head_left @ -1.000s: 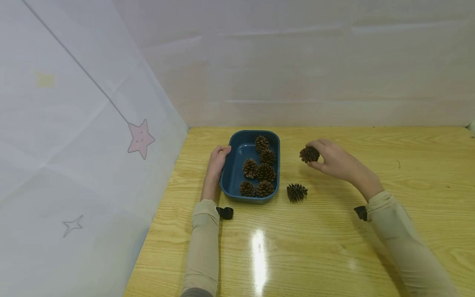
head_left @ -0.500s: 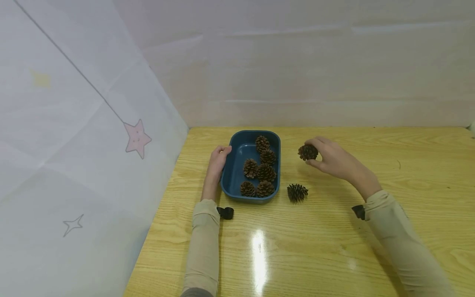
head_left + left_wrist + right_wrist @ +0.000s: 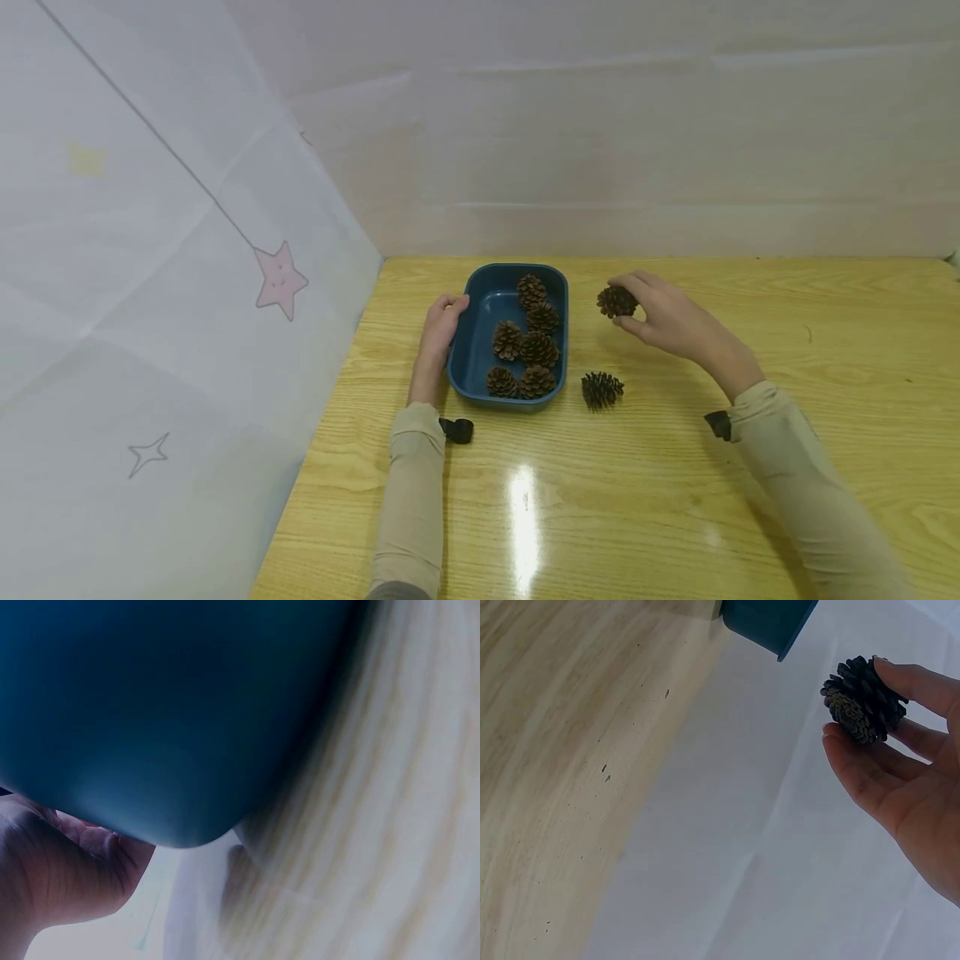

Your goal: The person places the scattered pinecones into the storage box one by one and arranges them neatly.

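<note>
A dark blue rectangular box (image 3: 471, 367) stands on the table with several brown pine cones (image 3: 538, 349) inside, mostly along its right side. My left hand (image 3: 437, 333) holds the box's left wall, thumb at the rim; in the left wrist view the box wall (image 3: 172, 735) hides part of its fingers. To the right of the box, my right hand (image 3: 671, 321) pinches a pine cone (image 3: 617, 301) above the table. The right wrist view shows this pine cone (image 3: 864, 701) between thumb and fingertips. Another pine cone (image 3: 602, 390) lies on the table just right of the box.
The wooden table (image 3: 637, 517) meets a pale sheet-covered wall (image 3: 637, 150) at the back. A second pale wall (image 3: 150, 333) with printed stars rises on the left. Tiny dark crumbs (image 3: 605, 769) are scattered on the wood in the right wrist view.
My right hand has moved slightly left, toward the box, with the pine cone in its fingers. The left hand and the box stay practically in place.
</note>
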